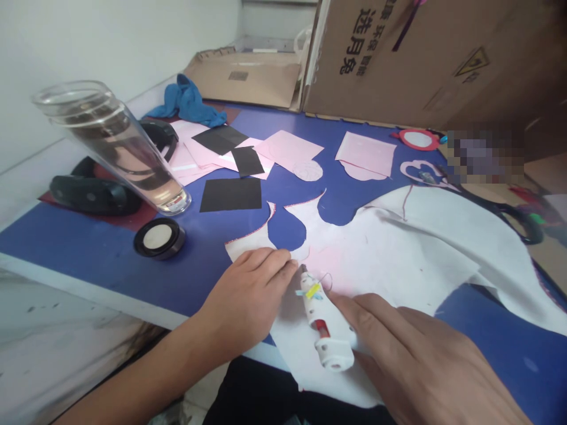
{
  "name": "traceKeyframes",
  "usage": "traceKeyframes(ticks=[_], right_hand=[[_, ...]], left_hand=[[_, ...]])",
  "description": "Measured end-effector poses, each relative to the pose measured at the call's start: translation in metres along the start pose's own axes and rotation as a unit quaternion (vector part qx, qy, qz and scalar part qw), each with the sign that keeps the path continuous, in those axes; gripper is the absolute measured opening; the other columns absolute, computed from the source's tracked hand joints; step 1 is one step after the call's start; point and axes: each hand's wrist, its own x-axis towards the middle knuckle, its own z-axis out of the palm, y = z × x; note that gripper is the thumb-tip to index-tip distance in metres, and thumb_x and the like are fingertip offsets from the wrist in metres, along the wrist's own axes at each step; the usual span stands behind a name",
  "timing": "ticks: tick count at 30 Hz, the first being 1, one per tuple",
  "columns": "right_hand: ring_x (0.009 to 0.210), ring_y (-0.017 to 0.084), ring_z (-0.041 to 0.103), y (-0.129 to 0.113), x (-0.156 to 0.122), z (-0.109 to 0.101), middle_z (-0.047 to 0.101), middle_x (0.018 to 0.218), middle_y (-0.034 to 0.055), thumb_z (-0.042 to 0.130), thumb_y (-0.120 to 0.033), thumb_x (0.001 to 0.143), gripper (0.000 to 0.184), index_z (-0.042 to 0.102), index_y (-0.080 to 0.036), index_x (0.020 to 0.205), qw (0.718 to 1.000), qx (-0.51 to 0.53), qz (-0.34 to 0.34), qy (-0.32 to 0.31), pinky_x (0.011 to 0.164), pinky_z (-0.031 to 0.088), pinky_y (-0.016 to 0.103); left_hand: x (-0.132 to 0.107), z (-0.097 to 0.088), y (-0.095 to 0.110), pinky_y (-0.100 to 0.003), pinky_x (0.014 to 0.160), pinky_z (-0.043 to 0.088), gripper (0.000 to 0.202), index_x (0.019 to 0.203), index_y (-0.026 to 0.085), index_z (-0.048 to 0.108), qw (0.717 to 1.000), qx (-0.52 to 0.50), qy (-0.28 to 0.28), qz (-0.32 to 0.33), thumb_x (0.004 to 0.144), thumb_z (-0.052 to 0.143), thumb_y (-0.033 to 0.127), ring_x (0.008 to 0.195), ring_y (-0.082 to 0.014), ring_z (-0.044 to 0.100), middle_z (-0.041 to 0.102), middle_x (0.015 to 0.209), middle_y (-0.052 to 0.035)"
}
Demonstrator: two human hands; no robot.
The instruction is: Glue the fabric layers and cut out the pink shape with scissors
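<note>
My right hand [411, 348] is closed around the handle of a white glue gun [330, 324] with a metal nozzle and a yellow-and-blue strip near its front. Its nozzle points away from me, close to the fingertips of my left hand [257, 289]. Those left fingers are together and bent down on a piece of white fabric [390, 254]; the thumb is hidden. The fabric has curved cut-outs and red stitching along some edges. A pale pink patch [325, 265] shows on it just past the nozzle.
Left stand a glass water bottle [137, 153], its black lid [159, 238] and headphones [95, 192]. Pink sheets [287, 150], black squares [231, 195] and a blue cloth [186, 103] lie behind. Scissors [518, 221] rest at right, before a big cardboard box [398, 77].
</note>
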Motion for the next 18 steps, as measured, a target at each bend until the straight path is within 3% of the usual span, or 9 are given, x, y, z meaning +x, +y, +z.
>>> traceKeyframes(ticks=[18], right_hand=[[0.064,0.02,0.071,-0.0015,0.0009,0.0003,0.08,0.114,0.0146,0.042,-0.004,0.098,0.056,0.055,-0.01,0.152,1.0,-0.01,-0.003,-0.001,0.048,0.059,0.032]], left_hand=[[-0.0002,0.0006,0.0001,-0.047,0.104,0.05,0.042,0.14,0.01,0.062,1.0,0.003,0.0,-0.003,0.101,0.048,0.009,0.119,-0.0294,0.06,0.068,0.133,-0.0126]])
